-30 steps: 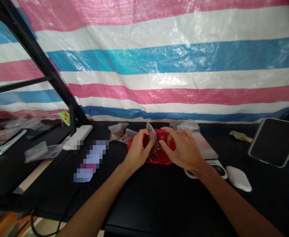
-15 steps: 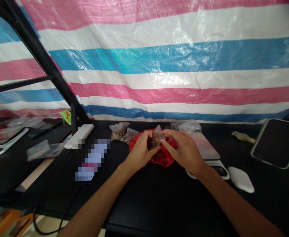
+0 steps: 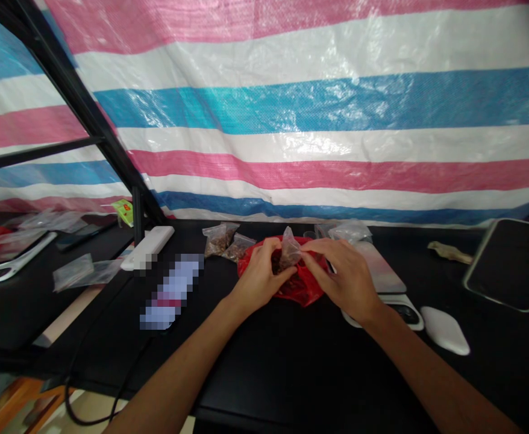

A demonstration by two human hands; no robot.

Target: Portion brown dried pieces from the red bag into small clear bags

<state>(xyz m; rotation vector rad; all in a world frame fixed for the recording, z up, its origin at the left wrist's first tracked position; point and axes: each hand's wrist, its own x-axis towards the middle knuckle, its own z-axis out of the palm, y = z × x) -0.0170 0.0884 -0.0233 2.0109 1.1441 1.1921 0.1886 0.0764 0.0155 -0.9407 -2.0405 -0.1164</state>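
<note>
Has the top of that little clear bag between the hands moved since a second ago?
Yes: judged against the filled bags lying on the table, the top of the clear bag has shifted slightly right, away from them.

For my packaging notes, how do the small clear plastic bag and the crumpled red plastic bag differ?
The clear bag is transparent; the red bag is bright red. The clear bag is smaller than the red bag. The clear bag points upward between left hand and right hand; the red bag lies spread open. Both hold brown bits.
</note>
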